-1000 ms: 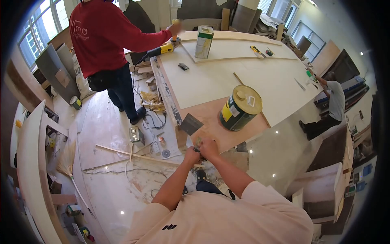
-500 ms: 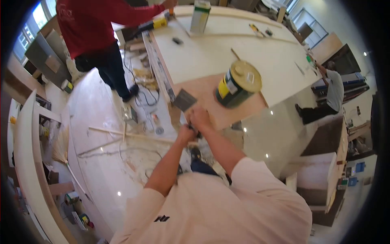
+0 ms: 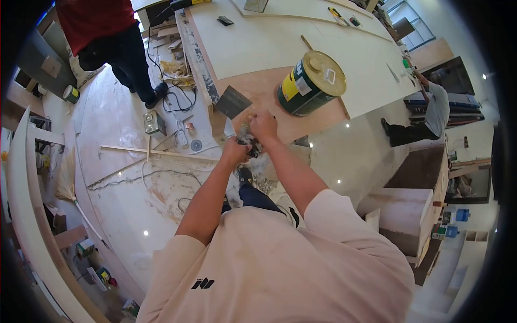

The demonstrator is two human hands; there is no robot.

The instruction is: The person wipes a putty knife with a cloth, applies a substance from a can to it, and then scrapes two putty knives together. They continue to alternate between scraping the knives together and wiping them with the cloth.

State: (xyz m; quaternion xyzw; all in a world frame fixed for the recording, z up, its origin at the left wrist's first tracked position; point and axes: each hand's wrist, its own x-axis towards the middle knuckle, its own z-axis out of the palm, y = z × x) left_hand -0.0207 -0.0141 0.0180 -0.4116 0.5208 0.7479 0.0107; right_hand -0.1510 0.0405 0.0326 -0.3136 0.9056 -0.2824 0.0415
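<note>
My left hand (image 3: 234,152) and my right hand (image 3: 263,125) meet at the near edge of the workbench (image 3: 280,48), both closed around a small dark, glue-smeared object (image 3: 249,144) that I cannot identify. A flat metal scraper blade (image 3: 232,102) lies on the brown plywood panel (image 3: 269,99) just beyond my hands. A green and yellow adhesive can (image 3: 311,83) lies tilted on that panel, to the right of my right hand.
A person in a red top and dark trousers (image 3: 116,43) stands at the bench's far left corner. Another person (image 3: 428,110) crouches at right. Cables, a socket box (image 3: 154,123), wood strips (image 3: 156,153) and a broom (image 3: 67,180) litter the floor at left.
The view has tilted down, so bench and can shifted up in the frame. My hands stay together on the small object, now closer to the scraper blade.
</note>
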